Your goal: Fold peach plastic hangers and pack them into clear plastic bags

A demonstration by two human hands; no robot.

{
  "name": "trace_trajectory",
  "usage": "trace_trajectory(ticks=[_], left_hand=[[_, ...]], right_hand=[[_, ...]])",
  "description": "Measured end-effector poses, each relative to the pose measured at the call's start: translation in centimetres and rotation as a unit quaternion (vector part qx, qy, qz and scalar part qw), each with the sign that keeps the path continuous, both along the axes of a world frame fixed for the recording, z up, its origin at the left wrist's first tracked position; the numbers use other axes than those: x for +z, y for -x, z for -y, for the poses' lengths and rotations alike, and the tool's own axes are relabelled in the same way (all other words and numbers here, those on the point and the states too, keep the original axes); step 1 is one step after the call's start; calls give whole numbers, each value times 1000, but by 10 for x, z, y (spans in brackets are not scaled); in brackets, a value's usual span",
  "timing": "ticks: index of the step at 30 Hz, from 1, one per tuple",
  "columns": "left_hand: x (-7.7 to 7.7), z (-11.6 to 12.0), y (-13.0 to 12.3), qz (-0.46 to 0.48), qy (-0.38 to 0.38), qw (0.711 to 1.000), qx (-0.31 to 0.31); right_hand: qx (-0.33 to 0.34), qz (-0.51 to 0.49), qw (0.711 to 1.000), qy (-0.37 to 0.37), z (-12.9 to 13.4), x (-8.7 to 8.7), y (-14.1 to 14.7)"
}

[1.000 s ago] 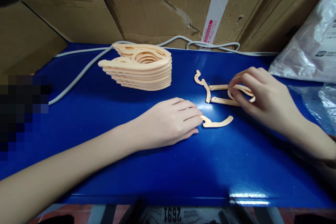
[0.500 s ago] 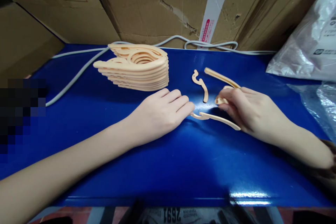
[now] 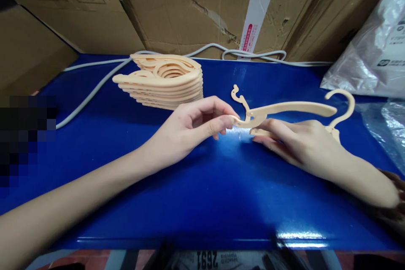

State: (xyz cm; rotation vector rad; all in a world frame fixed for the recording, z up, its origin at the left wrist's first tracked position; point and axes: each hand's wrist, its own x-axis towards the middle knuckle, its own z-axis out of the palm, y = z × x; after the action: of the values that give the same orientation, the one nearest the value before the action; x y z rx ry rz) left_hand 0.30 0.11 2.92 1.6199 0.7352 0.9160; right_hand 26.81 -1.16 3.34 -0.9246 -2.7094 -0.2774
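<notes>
My left hand (image 3: 202, 122) is closed, pinching the notched end of a cream curved hanger piece (image 3: 249, 121) between thumb and fingertips. A long cream arm (image 3: 297, 107) stretches right from this end, above my right hand; I cannot tell whether it is the same piece. My right hand (image 3: 294, 135) is closed around a cream clothes hanger. The curved hook (image 3: 349, 103) shows beyond its wrist side, and one tip (image 3: 257, 132) pokes out at the fingers. The hanger's middle is hidden. A small loose hook-ended piece (image 3: 240, 100) lies just behind the pinched end, partly covered.
A tall stack of cream hanger parts (image 3: 167, 84) stands behind my left hand. Grey cable (image 3: 95, 93) runs along the back of the blue table (image 3: 190, 206). Cardboard boxes (image 3: 177, 8) form the back wall. A plastic bag (image 3: 370, 50) sits at the far right.
My left hand has turned, so its thumb now shows, and its piece is raised closer to my right hand. The hanger in my right hand has turned, bringing its hook into view.
</notes>
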Motion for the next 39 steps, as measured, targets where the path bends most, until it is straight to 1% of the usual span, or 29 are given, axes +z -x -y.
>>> trace_trajectory(ticks=[2, 4, 7, 9, 14, 18, 19, 20, 22, 23, 25, 28, 31, 34, 36, 39], left_hand=[[0, 0, 0, 17, 27, 999, -1], [-2, 0, 2, 36, 48, 998, 0], [-4, 1, 4, 59, 67, 996, -1], [-5, 1, 5, 65, 74, 995, -2], [-8, -1, 3, 64, 82, 995, -11], [-8, 0, 0, 71, 102, 991, -44], [-8, 1, 0, 54, 90, 994, -41], [-8, 2, 0, 20, 62, 997, -36], [-7, 6, 0, -85, -29, 996, -27], [-7, 8, 0, -145, -77, 986, -29], [-8, 13, 0, -251, -155, 955, -37], [-11, 16, 0, -346, -237, 907, -37], [-15, 15, 1, -380, -307, 872, -24], [-19, 14, 1, -392, -363, 845, -15], [-20, 14, 1, -400, -383, 832, -19], [-19, 14, 0, -414, -384, 825, -39]], right_hand=[[-12, 3, 1000, -1, 1, 0, 0], [-23, -3, 1000, 18, 2, 1, 0], [-12, -26, 997, 71, 2, 1, 0], [3, -39, 996, 85, 1, 0, -1], [10, -33, 995, 90, -2, -6, -5], [1, -20, 999, 51, 0, -4, -4], [-6, -16, 999, 37, 2, -4, -3], [-18, -10, 999, 28, 3, -3, -1], [-46, -8, 999, 15, 8, -2, 2], [-57, -12, 998, 16, 10, -1, 4], [-60, -20, 998, 25, 14, -1, 8], [-34, -13, 999, 23, 19, -3, 13], [-14, 20, 1000, -6, 24, -4, 18], [-3, 83, 994, -67, 32, -5, 23], [-3, 119, 987, -107, 38, -3, 25], [-1, 131, 984, -118, 43, 0, 27]])
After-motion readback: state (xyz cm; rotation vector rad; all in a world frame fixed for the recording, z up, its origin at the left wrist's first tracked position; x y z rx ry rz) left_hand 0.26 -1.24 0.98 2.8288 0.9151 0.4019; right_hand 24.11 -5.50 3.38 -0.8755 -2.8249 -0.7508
